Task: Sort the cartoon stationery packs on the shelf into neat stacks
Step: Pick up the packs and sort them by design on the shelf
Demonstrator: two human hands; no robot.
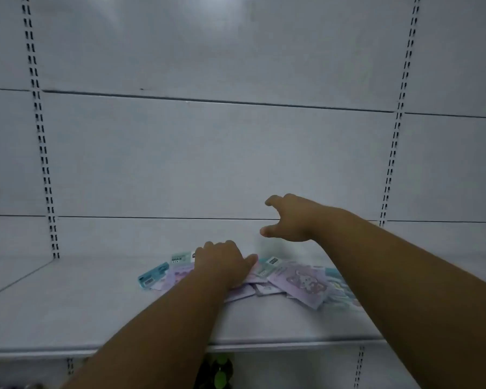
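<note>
A loose heap of flat cartoon stationery packs (pixel 298 282), lilac and teal, lies spread across the middle of the white shelf (pixel 96 313). One teal pack (pixel 153 275) sticks out at the heap's left end. A large lilac pack with a cartoon figure (pixel 306 280) lies on top at the right. My left hand (pixel 222 262) rests palm down on the heap's middle, thumb stretched right, and hides the packs under it. My right hand (pixel 289 217) hovers above and behind the heap, fingers spread and loosely bent, holding nothing.
The shelf's white back panel (pixel 208 164) rises behind the heap, with slotted uprights at left (pixel 44 164) and right (pixel 393 153). The shelf's front edge (pixel 292 345) runs below my arms. Dark green items (pixel 216 372) show on the level beneath.
</note>
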